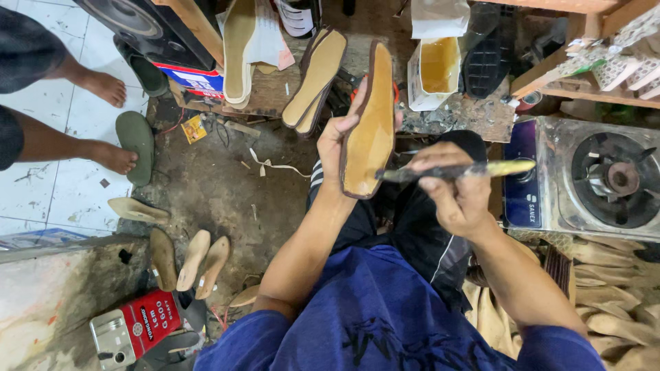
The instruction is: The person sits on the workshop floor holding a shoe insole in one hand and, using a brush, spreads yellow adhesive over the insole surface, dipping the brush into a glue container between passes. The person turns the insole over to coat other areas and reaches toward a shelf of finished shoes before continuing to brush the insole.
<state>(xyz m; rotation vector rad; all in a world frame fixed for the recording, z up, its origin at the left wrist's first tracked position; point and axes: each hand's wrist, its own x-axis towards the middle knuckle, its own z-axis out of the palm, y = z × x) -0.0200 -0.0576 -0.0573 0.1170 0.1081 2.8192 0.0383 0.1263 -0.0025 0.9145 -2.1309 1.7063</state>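
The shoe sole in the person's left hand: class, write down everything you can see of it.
The shoe sole is long, flat and tan, with a dark brown edge running round it. Its upper face looks glossy, as if wet. It stands nearly upright, tilted a little, toe end up. The left hand grips it from the left side, fingers behind it. The brush, held in the right hand, touches its lower right edge. It is held above the person's lap, clear of the floor.

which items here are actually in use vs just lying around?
In use:
left hand holding tan, dark-edged shoe sole
right hand holding glue-stained brush
open white tub of yellow glue

Lying about:
pale wooden shoe lasts
red rectangular tin
steel gas stove
green sandal
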